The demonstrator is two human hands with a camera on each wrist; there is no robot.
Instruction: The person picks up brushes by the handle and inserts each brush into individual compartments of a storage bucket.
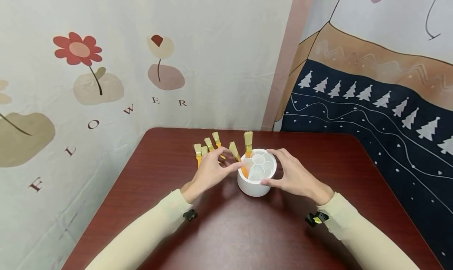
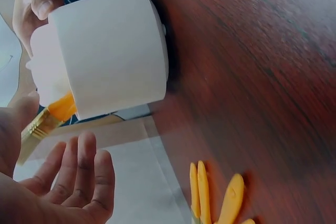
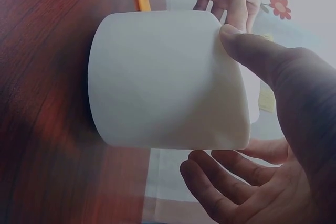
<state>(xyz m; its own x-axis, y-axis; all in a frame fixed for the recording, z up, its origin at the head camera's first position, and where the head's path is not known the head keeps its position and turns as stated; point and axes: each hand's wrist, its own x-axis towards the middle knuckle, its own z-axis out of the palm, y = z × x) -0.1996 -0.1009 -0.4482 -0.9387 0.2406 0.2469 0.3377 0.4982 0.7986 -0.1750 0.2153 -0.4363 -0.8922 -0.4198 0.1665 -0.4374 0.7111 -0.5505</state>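
A white round brush holder (image 1: 254,188) with a divided, flower-patterned top stands on the table, turned bottom-to-side in the wrist views. Two flat paintbrushes stand in its left slots, bristles up: a leaning one (image 1: 233,149) and a more upright one (image 1: 248,138). Around the leaning brush, my left hand (image 1: 211,168) has its thumb and fingers spread apart; in the left wrist view the brush (image 2: 43,125) shows between thumb and fingers. My right hand (image 1: 296,174) holds the holder's right side, thumb (image 3: 247,43) on the near rim and fingers at the far rim.
Several loose paintbrushes (image 1: 197,152) with orange handles lie on the dark red table (image 1: 240,238), left of the holder, partly behind the left hand. A printed flower curtain (image 1: 219,57) hangs behind the table, and a navy tree-patterned one (image 1: 339,108) at the right.
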